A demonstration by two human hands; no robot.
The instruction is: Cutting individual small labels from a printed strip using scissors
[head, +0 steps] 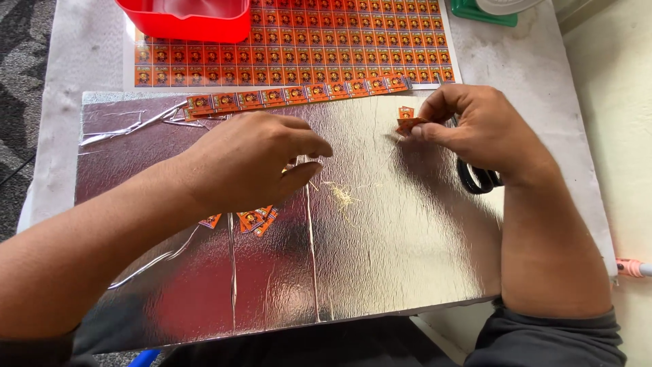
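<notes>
Silver foil board [380, 245] is laid over a pale table [81, 54], and a red tub [187, 20] is seen at the far edge beside a printed sheet of orange labels [339, 41]. A cut strip of labels [299, 94] lies along the board's top edge. Loose labels [255, 219] are scattered under the left hand [251, 163] — its fingertips are pinched nearly closed, and whether something is held cannot be told. One small label [407, 126] is pinched by the right hand [475, 129], with black scissors [479, 178] beneath it. Such paper is judged light, thin and easily creased — best taken by its edge.
</notes>
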